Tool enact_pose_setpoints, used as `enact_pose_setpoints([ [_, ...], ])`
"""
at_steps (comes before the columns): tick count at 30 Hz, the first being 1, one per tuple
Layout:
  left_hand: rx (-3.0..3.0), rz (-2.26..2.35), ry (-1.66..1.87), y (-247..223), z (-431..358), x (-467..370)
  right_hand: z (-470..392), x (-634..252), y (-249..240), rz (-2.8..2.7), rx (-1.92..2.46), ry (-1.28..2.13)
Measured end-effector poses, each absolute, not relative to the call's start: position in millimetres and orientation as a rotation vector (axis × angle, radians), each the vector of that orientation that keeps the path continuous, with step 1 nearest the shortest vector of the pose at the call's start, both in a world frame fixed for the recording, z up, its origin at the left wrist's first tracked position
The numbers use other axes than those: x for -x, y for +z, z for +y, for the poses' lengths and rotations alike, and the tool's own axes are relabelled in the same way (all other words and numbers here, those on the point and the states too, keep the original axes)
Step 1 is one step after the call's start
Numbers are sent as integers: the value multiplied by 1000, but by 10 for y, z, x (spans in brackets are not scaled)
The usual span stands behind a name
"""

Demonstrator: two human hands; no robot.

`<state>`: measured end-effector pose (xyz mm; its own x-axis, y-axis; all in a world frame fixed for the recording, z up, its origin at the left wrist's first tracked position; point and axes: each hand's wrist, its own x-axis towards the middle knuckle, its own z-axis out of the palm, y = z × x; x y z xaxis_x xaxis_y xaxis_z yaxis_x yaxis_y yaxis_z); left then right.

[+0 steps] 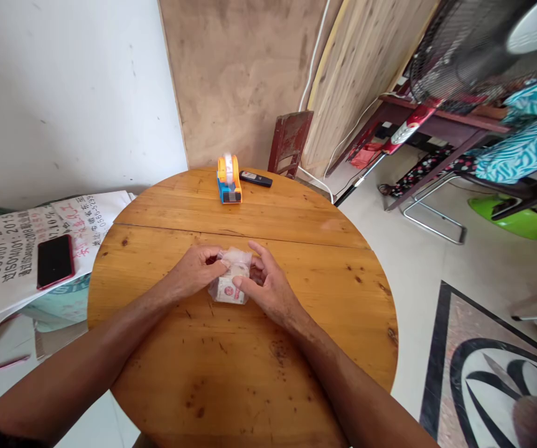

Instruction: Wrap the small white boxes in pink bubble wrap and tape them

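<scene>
A small white packet with red print (231,290), wrapped in a clear plastic bag (236,256), rests near the middle of the round wooden table (179,373). My left hand (198,269) pinches the upper left of the bag between thumb and fingers. From the right, my right hand (268,286) grips the packet, its thumb on the front face and its index finger stretched out past the top. Its other fingers are partly hidden behind the bag. Farther back stand an orange and blue tape dispenser (229,180) and, beside it, a black remote control (256,179).
Left of the table, a phone (56,261) lies on printed white sacking (11,249). A wooden chair (290,142) stands behind the table. At the right are a standing fan (464,50), a dark red desk (459,118), a seated person (524,143) and a green basin (520,218).
</scene>
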<state>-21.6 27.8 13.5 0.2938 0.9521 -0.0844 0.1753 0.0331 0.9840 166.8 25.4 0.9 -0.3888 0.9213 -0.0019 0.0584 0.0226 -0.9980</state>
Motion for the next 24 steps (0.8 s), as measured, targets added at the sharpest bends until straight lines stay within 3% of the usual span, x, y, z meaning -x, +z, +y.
enact_pose_setpoints([
  [7, -1209, 1138, 942, 121, 304, 191, 304, -1688, -20, -1607, 1055, 1411],
  [15, -1232, 998, 789, 174, 297, 216, 341, -1692, -97, -1611, 1072, 1335],
  [24, -1184, 1007, 840, 140, 307, 171, 523, -1895, 79, -1826, 1109, 992],
])
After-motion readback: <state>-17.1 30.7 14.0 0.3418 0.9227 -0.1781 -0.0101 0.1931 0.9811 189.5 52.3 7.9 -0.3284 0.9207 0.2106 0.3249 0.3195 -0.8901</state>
